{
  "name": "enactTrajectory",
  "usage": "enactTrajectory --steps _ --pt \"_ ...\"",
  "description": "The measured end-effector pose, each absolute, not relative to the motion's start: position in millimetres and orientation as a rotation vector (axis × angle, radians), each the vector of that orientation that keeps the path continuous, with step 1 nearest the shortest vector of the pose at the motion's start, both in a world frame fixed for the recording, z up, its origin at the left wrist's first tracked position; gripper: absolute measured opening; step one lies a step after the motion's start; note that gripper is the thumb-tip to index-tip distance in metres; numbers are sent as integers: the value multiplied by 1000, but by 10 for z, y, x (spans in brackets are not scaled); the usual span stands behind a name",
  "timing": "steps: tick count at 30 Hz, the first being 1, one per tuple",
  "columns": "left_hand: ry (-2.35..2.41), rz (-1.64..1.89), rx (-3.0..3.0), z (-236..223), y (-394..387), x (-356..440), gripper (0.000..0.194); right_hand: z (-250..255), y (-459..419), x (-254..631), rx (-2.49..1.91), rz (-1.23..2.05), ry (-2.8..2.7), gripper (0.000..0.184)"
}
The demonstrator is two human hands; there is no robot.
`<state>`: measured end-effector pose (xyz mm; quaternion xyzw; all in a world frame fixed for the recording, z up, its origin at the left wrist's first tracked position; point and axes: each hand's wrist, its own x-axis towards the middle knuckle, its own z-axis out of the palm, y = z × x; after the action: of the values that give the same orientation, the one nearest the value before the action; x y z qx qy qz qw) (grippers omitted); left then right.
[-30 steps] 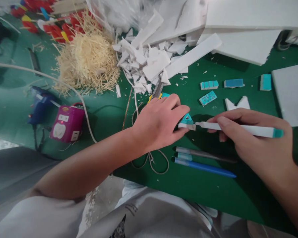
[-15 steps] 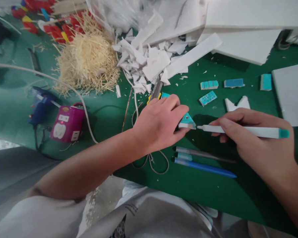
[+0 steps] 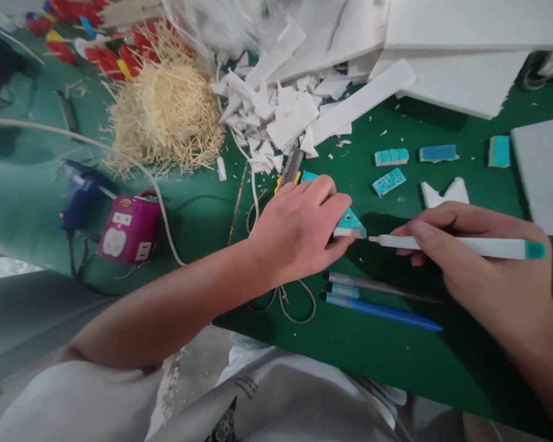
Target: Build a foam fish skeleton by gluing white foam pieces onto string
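My left hand (image 3: 304, 227) is closed around a foam piece (image 3: 349, 224) with a turquoise-coloured top and white side; the hand covers much of it. In my right hand (image 3: 479, 258) is a white marker pen (image 3: 470, 246) with a turquoise end, held level, its tip close to the piece's right corner. Whether tip and foam touch I cannot tell. Below the hands lie a blue pen (image 3: 387, 313), a grey pen (image 3: 387, 287) and a turquoise cap (image 3: 345, 290). Past my left hand, a yellow utility knife (image 3: 291, 170) is partly covered.
Small coloured foam blocks (image 3: 389, 182) and a notched white piece (image 3: 445, 191) lie beyond my right hand. White foam scraps (image 3: 290, 116) and straw (image 3: 170, 116) are heaped at the back. Leftward are a blue glue gun (image 3: 83, 195), a magenta power socket (image 3: 129, 228) and a cable (image 3: 159, 193).
The view has shifted slightly, so everything sits a little farther right. Both hands keep their grip, and the marker tip stays by the foam corner.
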<state>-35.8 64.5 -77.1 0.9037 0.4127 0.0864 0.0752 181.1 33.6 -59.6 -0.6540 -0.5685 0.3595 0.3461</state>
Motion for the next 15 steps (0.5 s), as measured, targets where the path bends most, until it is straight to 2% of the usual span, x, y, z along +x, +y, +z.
enactTrajectory --steps 3,15 --pt "1241 262 2718 -778 642 -358 27 -622 332 1813 -1684 908 -1428 16" --pt "1230 289 2736 -790 652 -351 27 -645 282 1893 -1677 893 -1519 22"
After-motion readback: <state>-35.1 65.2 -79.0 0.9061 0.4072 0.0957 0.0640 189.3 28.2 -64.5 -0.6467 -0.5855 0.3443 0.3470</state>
